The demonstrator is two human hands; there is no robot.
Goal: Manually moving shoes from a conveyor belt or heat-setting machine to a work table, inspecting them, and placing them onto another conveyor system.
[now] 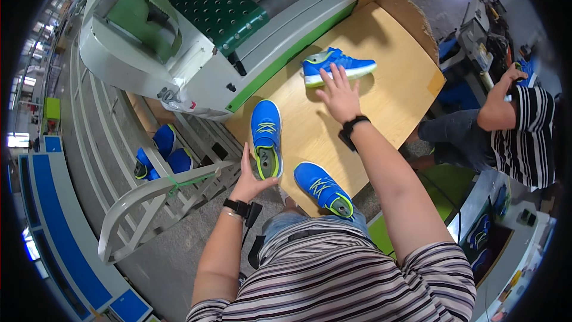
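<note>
blue shoe (266, 134) in left grip (246, 183), toe forward, long axis fore-and-aft

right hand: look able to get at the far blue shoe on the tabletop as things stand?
Probably yes. The right hand is open and partly overlaps the far blue shoe in this view, with nothing visible blocking the way. Can't tell whether they touch.

I see a lime-laced blue shoe (267, 139) held at the surface's (396, 92) left edge, a second shoe (320, 187) by its near corner. A third shoe (353, 67) shows side-on near the far edge.
</note>
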